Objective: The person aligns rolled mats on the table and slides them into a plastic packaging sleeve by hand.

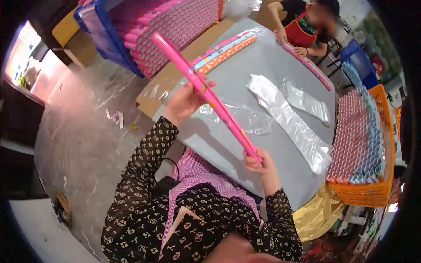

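Note:
A long pink roll of wrapping paper [225, 115] with small coloured prints slants across the view above the table. My left hand [186, 101] is wrapped round it a little above its middle. Its lower end sits in the closed fingers of my right hand [262, 164]. Beneath the roll, a crumpled clear plastic sleeve [254, 118] lies on the grey table [280, 158]. To its right are a stack of long clear plastic sleeves [291, 120] and a shorter bundle of clear sleeves [307, 103].
Three patterned rolls [226, 53] lie at the table's far left. A blue crate [101, 35] there holds many pink rolls [175, 30]. An orange crate [357, 192] full of rolls stands right. Across the table, a person [302, 30] holds another pink roll [309, 65].

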The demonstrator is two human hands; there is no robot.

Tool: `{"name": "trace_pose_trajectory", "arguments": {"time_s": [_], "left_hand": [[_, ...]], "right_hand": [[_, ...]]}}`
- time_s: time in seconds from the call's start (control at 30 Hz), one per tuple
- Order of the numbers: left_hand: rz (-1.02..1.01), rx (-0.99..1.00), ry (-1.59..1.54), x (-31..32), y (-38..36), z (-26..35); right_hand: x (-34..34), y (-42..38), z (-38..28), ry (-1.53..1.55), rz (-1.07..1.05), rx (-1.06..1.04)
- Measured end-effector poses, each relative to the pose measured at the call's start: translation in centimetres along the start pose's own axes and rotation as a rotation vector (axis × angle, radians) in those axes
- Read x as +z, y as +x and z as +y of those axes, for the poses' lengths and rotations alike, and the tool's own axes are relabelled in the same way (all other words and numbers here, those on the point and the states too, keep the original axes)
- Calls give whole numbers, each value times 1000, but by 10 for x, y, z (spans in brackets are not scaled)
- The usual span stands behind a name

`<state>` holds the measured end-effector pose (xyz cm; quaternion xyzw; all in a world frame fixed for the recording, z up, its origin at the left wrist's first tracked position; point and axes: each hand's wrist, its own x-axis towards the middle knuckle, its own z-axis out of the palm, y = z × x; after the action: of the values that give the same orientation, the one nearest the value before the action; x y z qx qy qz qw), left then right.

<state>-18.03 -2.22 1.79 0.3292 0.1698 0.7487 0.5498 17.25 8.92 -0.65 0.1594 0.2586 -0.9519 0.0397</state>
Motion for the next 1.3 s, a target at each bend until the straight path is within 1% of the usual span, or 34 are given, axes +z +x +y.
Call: {"name": "trace_pose_trajectory", "arguments": {"time_s": [0.03,0.07,0.1,0.13,0.17,0.2,0.23,0.3,0.33,0.4,0.43,0.47,0.5,0.53,0.6,0.63,0.67,0.73,0.77,0.8,0.83,0.87,0.93,0.97,1.0,1.03,1.07,1.13,1.17,1.27,1.3], "left_hand": [[-30,27,-44,4,4,-5],[-41,53,-118,7,6,-8],[-35,49,-129,11,9,-11],[-10,65,-64,7,10,-18],[39,30,29,19,8,-21],[61,18,68,16,7,-29],[62,-66,46,18,4,-33],[48,-101,100,25,9,-45],[12,-116,112,29,12,-52],[44,-158,131,38,16,-65],[26,-156,122,43,18,-71],[15,-164,129,47,22,-80],[48,-185,136,49,25,-89],[84,-207,142,48,26,-98],[64,-266,107,52,31,-115],[113,-273,69,63,32,-125],[171,-285,29,73,33,-132],[185,-355,52,80,34,-149],[179,-327,42,86,33,-159],[176,-300,33,91,31,-164],[209,-330,30,93,28,-164],[214,-328,68,95,26,-166],[253,-358,90,94,19,-171],[242,-335,55,90,13,-169],[235,-306,20,85,8,-165],[292,-322,37,81,2,-158],[345,-337,54,76,-1,-150],[423,-306,-107,59,-6,-142],[455,-315,-119,52,-12,-141],[554,-294,-126,35,-26,-137],[490,-326,33,31,-28,-137]], "right_hand": [[-5,-9,9,74,-37,-12],[-9,-19,17,92,-23,-21],[-14,-29,23,109,-10,-41],[-18,-39,23,108,-26,-112],[-22,-50,24,22,-22,-73],[-23,-59,23,-62,-9,-33],[-22,-69,19,-59,-11,-100],[-21,-93,13,-412,236,-94],[-29,-101,10,-408,242,-134],[-41,-111,2,-544,254,-126],[-41,-113,-2,-539,256,-145],[-41,-116,-7,-795,347,-148],[-38,-119,-12,-1048,439,-141],[-29,-120,-19,-1038,439,-146],[-12,-121,-30,-1385,539,-222],[-8,-120,-30,-1465,599,-298],[-8,-116,-30,-1439,599,-283],[-11,-108,-26,-1538,734,-494],[-10,-106,-23,-1507,729,-469],[-9,-103,-20,-1567,793,-509],[-10,-102,-16,-1627,858,-545],[-16,-103,-12,-1597,854,-509],[-27,-110,-5,-1738,915,-595],[-30,-117,-2,-1715,902,-546],[-25,-125,-4,-1733,958,-514],[-24,-132,-3,-1755,1011,-481],[-27,-137,0,-1743,990,-437],[-36,-150,9,-1832,1063,-550],[-42,-155,12,-1827,1043,-515],[-56,-165,18,-1746,1003,-448],[-56,-166,17,-1754,1006,-448]]}}
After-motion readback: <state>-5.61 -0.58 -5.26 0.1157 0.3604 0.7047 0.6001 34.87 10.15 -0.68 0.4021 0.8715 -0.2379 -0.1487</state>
